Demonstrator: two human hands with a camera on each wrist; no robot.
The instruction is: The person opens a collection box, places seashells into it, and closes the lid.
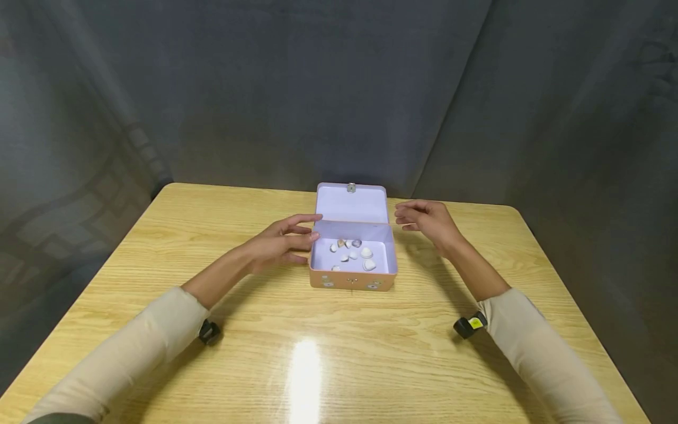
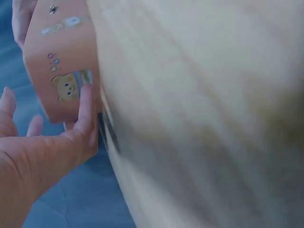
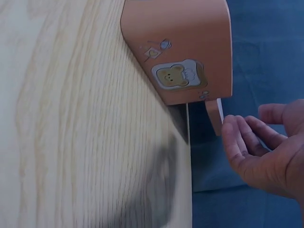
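Note:
A small orange tin box [image 1: 352,281] stands open in the middle of the wooden table [image 1: 159,277], its lid [image 1: 351,204] tipped back. Several small shells [image 1: 354,253] lie on its pale lilac floor. My left hand [image 1: 281,241] sits at the box's left side, fingers straight, with a fingertip touching the orange wall [image 2: 61,66]. My right hand [image 1: 426,219] hovers just right of the lid with relaxed fingers, holding nothing. The right wrist view shows those fingers [image 3: 242,142] close to the lid's edge and the box's bear-printed side [image 3: 180,52].
Grey fabric hangs behind and around the table. The table's far edge lies just behind the box lid. Small black wrist cameras [image 1: 469,325] sit on both forearms. Bare wood stretches in front of the box.

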